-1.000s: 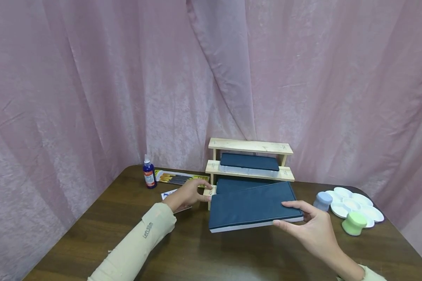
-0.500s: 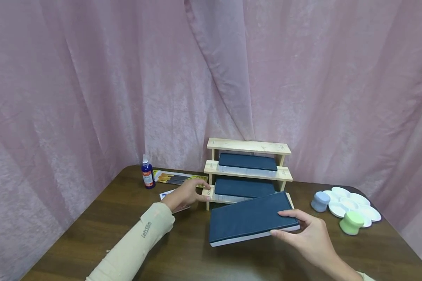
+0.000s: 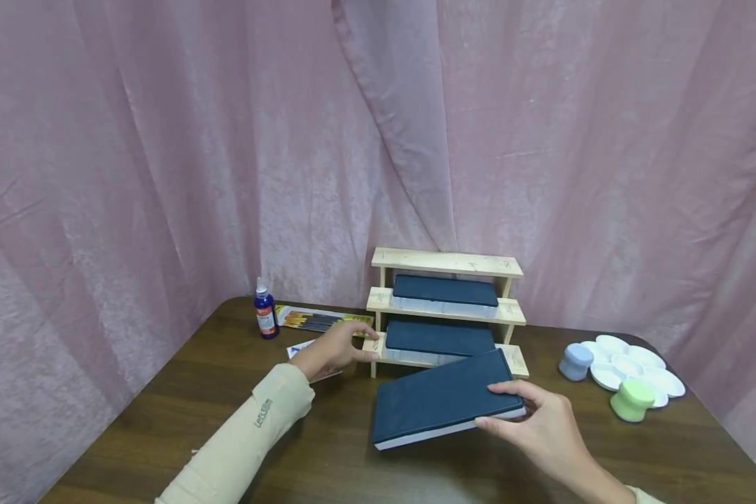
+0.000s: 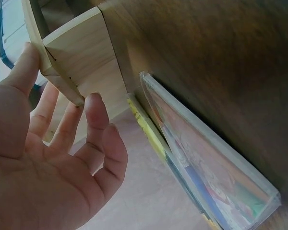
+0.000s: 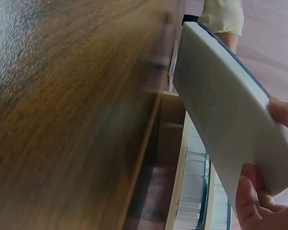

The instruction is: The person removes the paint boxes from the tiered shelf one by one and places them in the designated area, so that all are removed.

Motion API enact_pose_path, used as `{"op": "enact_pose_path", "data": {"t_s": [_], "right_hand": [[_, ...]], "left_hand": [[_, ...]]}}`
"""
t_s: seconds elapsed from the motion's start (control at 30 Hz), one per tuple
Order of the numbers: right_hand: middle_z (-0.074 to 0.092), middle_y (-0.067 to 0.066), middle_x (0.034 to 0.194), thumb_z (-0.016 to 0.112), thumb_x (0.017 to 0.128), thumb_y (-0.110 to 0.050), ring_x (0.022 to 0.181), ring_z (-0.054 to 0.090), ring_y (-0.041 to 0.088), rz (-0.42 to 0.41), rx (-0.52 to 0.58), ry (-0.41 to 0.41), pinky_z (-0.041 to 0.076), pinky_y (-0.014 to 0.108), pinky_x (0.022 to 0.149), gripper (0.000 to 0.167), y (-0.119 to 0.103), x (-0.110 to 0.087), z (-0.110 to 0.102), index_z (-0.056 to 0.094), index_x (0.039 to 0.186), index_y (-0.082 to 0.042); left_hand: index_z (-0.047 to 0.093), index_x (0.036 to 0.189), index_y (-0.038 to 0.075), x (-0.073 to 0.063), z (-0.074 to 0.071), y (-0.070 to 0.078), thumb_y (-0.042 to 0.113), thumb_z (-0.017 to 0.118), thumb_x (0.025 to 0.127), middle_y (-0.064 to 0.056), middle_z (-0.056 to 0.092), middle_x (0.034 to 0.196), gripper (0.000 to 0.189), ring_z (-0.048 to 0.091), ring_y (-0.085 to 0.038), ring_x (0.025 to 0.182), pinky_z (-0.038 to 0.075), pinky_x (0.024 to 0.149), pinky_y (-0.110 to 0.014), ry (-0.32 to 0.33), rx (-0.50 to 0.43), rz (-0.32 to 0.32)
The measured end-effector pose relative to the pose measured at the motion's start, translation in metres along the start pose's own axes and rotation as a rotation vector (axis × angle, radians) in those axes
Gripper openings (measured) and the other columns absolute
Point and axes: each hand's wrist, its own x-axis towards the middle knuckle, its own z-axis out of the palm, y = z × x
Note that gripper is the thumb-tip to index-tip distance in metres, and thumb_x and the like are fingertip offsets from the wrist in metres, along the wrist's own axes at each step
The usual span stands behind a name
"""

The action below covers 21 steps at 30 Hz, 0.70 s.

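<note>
while your left hand (image 3: 339,346) pinches the rack (image 3: 447,261) at its lower left end, your right hand (image 3: 547,423) grips the box (image 3: 437,400) near its right end, the rest reaching left of the fingers (image 3: 507,387), above the surface (image 3: 334,455).

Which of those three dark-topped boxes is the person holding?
The front box, gripped by the right hand; the upper box and middle box lie on the wooden stand.

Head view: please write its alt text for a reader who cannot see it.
A person's right hand holds a dark blue box over a table, while the left hand holds a wooden rack bearing two similar boxes on its lower steps. A blue bottle stands at left, a white flower-shaped tray lies at right.
</note>
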Motion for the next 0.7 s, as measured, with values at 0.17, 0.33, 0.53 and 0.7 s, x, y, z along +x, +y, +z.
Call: {"op": "enact_pose_path", "data": {"t_s": [0.17, 0.33, 0.53, 0.7], "right_hand": [[0.064, -0.013, 0.068, 0.097, 0.058, -0.025, 0.048, 0.045, 0.000, 0.014, -0.007, -0.002, 0.037, 0.020, 0.043, 0.045, 0.003, 0.002, 0.004, 0.076, 0.098, -0.022], [0.066, -0.011, 0.068, 0.097, 0.060, -0.024, 0.049, 0.057, 0.003, 0.053, 0.011, -0.024, 0.043, 0.019, 0.045, 0.044, 0.005, 0.001, 0.007, 0.075, 0.098, -0.020], [0.067, -0.011, 0.071, 0.096, 0.060, -0.025, 0.048, 0.055, 0.002, 0.056, 0.003, -0.032, 0.043, 0.020, 0.044, 0.044, 0.007, 0.002, 0.011, 0.076, 0.099, -0.019], [0.063, -0.013, 0.065, 0.096, 0.061, -0.025, 0.048, 0.054, 0.001, 0.057, 0.002, -0.036, 0.042, 0.020, 0.044, 0.044, 0.009, 0.002, 0.013, 0.075, 0.099, -0.019]], "left_hand": [[0.070, 0.111, 0.025, 0.002, 0.000, 0.000, 0.032, 0.083, 0.080, -0.007, 0.059, 0.133, 0.034, 0.050, -0.029, 0.127, 0.040, 0.107, -0.048, 0.010, 0.030, 0.013], [0.071, 0.110, 0.026, 0.003, 0.001, -0.002, 0.032, 0.084, 0.080, -0.008, 0.060, 0.132, 0.034, 0.051, -0.028, 0.126, 0.041, 0.106, -0.047, 0.006, 0.048, 0.021], [0.071, 0.109, 0.025, 0.004, 0.000, -0.002, 0.031, 0.084, 0.079, -0.008, 0.061, 0.131, 0.033, 0.052, -0.029, 0.125, 0.040, 0.107, -0.046, 0.023, 0.052, 0.037], [0.071, 0.109, 0.024, 0.003, 0.000, -0.002, 0.031, 0.085, 0.078, -0.010, 0.061, 0.131, 0.034, 0.051, -0.030, 0.126, 0.040, 0.107, -0.047, 0.023, 0.052, 0.043]]}}
